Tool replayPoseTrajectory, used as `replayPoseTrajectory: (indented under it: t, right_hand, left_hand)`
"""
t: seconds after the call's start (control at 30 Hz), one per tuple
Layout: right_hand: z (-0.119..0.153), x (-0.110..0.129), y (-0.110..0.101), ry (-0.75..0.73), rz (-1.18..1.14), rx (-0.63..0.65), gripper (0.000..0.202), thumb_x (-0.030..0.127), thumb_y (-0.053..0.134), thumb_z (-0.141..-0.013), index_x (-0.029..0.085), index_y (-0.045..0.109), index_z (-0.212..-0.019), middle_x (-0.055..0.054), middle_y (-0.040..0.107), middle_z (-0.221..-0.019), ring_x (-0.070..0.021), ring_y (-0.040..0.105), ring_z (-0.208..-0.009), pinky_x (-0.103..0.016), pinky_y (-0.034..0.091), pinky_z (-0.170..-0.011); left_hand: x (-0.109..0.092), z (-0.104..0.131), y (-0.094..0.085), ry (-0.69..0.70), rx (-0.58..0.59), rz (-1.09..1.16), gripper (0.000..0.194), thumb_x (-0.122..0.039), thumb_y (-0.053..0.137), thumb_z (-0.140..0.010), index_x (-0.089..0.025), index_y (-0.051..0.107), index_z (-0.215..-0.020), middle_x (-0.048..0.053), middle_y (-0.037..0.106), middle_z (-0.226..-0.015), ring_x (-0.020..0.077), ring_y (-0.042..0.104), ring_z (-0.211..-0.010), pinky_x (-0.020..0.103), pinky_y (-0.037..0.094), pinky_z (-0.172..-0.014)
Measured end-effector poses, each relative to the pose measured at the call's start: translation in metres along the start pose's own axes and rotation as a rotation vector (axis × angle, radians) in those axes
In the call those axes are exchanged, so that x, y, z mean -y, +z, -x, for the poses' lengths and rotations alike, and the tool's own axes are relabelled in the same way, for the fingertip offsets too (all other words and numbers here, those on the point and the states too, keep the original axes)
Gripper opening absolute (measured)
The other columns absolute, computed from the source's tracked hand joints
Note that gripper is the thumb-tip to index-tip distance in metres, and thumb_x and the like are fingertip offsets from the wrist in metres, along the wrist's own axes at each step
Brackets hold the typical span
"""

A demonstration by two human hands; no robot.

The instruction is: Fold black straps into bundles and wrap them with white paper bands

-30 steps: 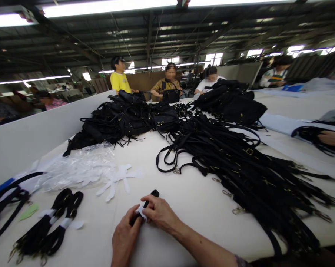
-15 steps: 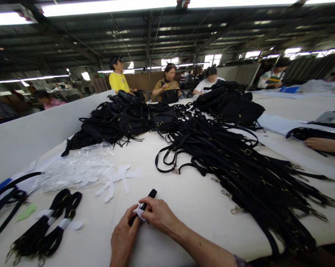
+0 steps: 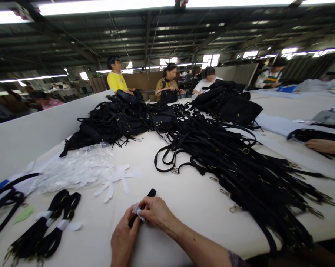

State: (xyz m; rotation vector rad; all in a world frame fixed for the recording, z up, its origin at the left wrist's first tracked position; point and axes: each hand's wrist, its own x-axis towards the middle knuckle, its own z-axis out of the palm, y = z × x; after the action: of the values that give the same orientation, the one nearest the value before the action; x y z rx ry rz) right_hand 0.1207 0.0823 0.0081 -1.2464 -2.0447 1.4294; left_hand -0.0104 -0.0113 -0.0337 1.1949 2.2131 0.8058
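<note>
A folded black strap (image 3: 151,193) is between my two hands at the bottom centre, partly hidden by the fingers. My left hand (image 3: 125,231) grips its lower end, thumb and fingers closed round it. My right hand (image 3: 156,212) pinches a white paper strip (image 3: 136,208) that lies around the strap. To the left on the table, two folded strap bundles (image 3: 52,233) have white bands around them and metal clasps at their lower ends. White paper strips (image 3: 119,180) lie fanned out above my left hand.
Loose black straps with clasps (image 3: 239,167) spread over the right side. Black bags (image 3: 123,118) are heaped behind, beside clear plastic (image 3: 75,167). A green scrap (image 3: 24,214) lies at left. Another person's hand (image 3: 324,146) is at the right edge; several people stand or sit beyond.
The white strip between my hands has shifted, and more of it stands up beside my fingers. The view has moved slightly. Across the table, a person has leaned over a black bag.
</note>
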Motion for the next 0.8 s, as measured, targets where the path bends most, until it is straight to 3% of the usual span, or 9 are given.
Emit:
replayPoseTrajectory:
  t: [0.3, 0.5, 0.63, 0.8]
  right_hand:
    - [-0.004, -0.012, 0.012, 0.086, -0.502, 0.112, 0.010, 0.018, 0.062, -0.069, 0.017, 0.068, -0.077, 0.005, 0.061, -0.054, -0.0090, 0.054, -0.049, -0.020, 0.040, -0.049]
    - [-0.007, -0.011, 0.009, 0.012, -0.452, 0.125, 0.025, 0.017, 0.063, -0.070, 0.017, 0.068, -0.095, 0.007, 0.061, -0.054, -0.0086, 0.054, -0.046, -0.020, 0.044, -0.048]
    - [-0.008, -0.004, 0.005, 0.077, -0.350, 0.140, 0.022, 0.015, 0.063, -0.068, 0.017, 0.069, -0.089, 0.006, 0.062, -0.052, -0.0087, 0.054, -0.042, -0.020, 0.044, -0.045]
    - [-0.008, 0.000, 0.005, 0.126, -0.384, 0.135, 0.015, 0.015, 0.063, -0.067, 0.017, 0.068, -0.081, 0.006, 0.061, -0.049, -0.0091, 0.054, -0.042, -0.020, 0.044, -0.045]
  left_hand:
    - [0.004, 0.001, 0.000, 0.028, -0.033, -0.009, 0.040, -0.043, 0.050, -0.088, -0.034, 0.055, -0.127, 0.002, 0.076, -0.115, 0.0247, 0.070, -0.108, 0.036, 0.053, -0.087]
    - [0.002, 0.001, 0.000, 0.010, -0.004, -0.014, 0.043, -0.044, 0.048, -0.089, -0.032, 0.052, -0.130, 0.004, 0.074, -0.118, 0.0266, 0.067, -0.113, 0.039, 0.051, -0.091]
    - [0.004, 0.001, 0.002, 0.027, 0.009, -0.035, 0.043, -0.044, 0.045, -0.091, -0.031, 0.051, -0.131, 0.006, 0.072, -0.123, 0.0276, 0.066, -0.114, 0.041, 0.049, -0.093]
    - [0.008, 0.003, 0.006, 0.062, -0.008, -0.065, 0.046, -0.044, 0.042, -0.092, -0.026, 0.049, -0.134, 0.010, 0.072, -0.120, 0.0303, 0.066, -0.111, 0.044, 0.049, -0.092]
